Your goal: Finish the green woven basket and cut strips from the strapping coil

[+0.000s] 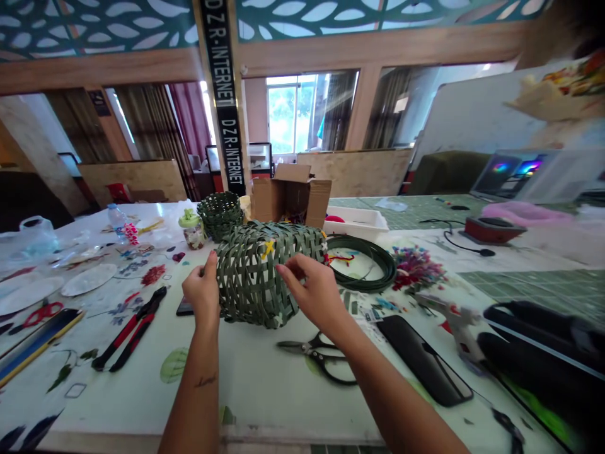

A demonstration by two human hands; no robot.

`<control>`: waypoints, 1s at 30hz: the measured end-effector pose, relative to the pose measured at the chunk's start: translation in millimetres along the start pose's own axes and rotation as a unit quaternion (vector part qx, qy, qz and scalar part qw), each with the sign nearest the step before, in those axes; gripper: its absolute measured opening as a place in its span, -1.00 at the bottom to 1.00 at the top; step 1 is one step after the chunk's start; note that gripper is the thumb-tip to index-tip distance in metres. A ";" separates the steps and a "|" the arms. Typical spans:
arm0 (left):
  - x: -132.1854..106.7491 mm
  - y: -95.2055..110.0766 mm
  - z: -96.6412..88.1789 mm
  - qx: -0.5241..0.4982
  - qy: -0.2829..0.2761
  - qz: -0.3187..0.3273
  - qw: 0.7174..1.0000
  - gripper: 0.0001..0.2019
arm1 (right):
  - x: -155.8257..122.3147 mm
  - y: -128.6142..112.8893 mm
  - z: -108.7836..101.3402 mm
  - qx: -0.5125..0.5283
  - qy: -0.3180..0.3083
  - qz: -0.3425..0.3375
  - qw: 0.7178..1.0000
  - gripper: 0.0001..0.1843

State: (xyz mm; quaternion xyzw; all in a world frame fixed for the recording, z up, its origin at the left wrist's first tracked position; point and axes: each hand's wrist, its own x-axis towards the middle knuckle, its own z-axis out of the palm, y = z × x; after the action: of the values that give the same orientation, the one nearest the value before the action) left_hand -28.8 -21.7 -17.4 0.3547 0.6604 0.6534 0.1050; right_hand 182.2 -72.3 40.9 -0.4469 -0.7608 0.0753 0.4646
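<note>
**Woven basket on its side between both hands**

At far left, red-handled pliers (132,328) lie on the desk (265,403), well apart from the work. The left hand (203,293) cups the left end of the woven basket (258,277), its grip closed around the edge with the thumb up. The basket lies tipped on its side at the middle of the desk. It looks light and springy, made of flat green strips that would probably buckle under a hard squeeze. Flat palms on both ends, or fingers hooked at the rim, seem the safest hold. The right hand (314,290) rests on the weave, its grip narrow, with the fingertips pinching at a strip. Scissors (319,356) lie just below that wrist, close enough to catch a sleeve or elbow. Further right are a coil of green strip (373,265), a black phone (423,359) and a glue gun (456,318).
</note>
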 end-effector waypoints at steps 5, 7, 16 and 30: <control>-17.3 8.7 -2.4 0.018 0.056 0.005 0.998 -0.52 | 15.8 -6.9 22.1 -0.038 0.053 0.050 0.997 -0.64; -20.2 11.0 -2.7 0.024 0.062 0.009 0.998 -0.52 | 16.1 -6.1 24.8 -0.021 0.062 0.059 0.996 -0.67; -21.0 13.3 -1.4 0.017 0.075 0.005 0.997 -0.55 | 29.3 4.6 9.5 0.101 -0.014 0.064 0.993 -0.78; -28.4 22.5 1.2 0.036 0.110 0.013 0.993 -0.55 | 36.1 -4.8 9.9 0.077 0.047 0.141 0.986 -0.83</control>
State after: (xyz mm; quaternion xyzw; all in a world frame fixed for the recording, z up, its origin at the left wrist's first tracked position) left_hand 0.0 -40.3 -5.7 0.2930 0.6862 0.6657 0.0105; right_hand 165.5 -45.2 61.1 -0.5159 -0.6592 0.1775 0.5175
